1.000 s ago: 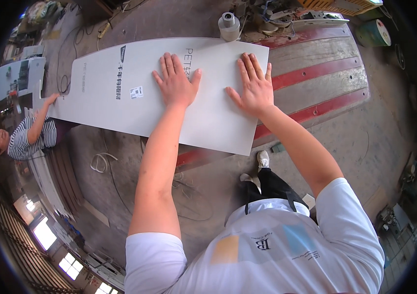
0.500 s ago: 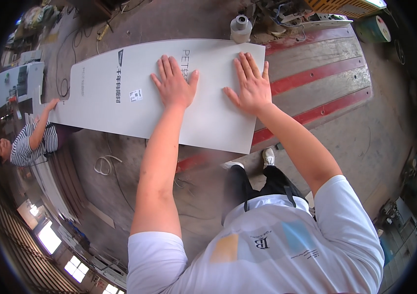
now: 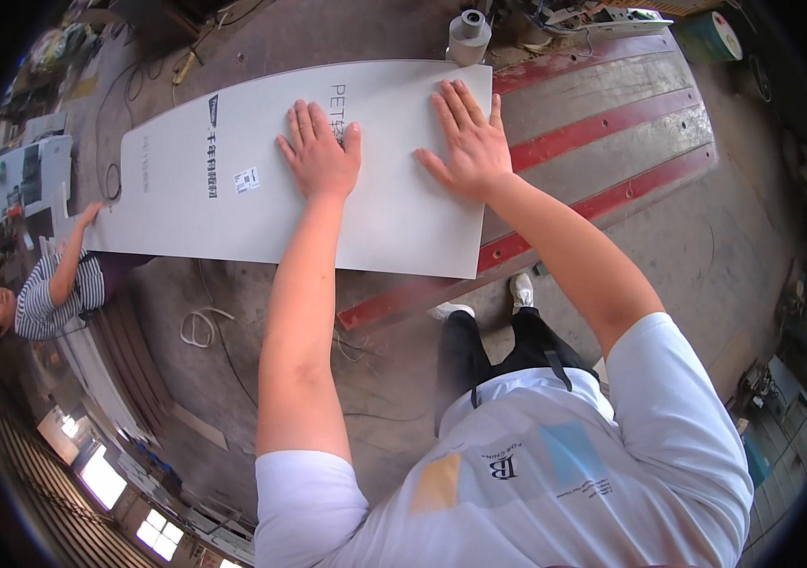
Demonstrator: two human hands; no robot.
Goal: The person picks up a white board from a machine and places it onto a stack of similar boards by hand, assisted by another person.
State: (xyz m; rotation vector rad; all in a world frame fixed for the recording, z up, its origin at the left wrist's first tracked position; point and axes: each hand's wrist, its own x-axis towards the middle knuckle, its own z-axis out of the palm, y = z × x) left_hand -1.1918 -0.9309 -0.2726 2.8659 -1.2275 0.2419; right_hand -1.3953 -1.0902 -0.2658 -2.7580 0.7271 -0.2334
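A large white panel (image 3: 403, 227) with dark print and a small white label (image 3: 246, 180) lies flat before me, partly over a grey table with red strips. My left hand (image 3: 320, 151) rests palm down near its middle, fingers spread beside the print. Closer to the panel's right end, my right hand (image 3: 472, 142) also lies flat with fingers apart. Neither hand grips anything. At the far left end, a co-worker in a striped shirt (image 3: 53, 298) has a hand (image 3: 93, 210) at the panel's edge.
The table (image 3: 602, 123) shows to the right of the panel. A grey metal cylinder (image 3: 469, 40) stands at the panel's far edge. Tools and machine parts lie at the back right, beside a green drum (image 3: 712, 40). Cables and a white hose loop (image 3: 203, 328) lie on the floor.
The panel has slid left along the table, and both my flat hands have shifted left with it. The co-worker's hand is still at the far end.
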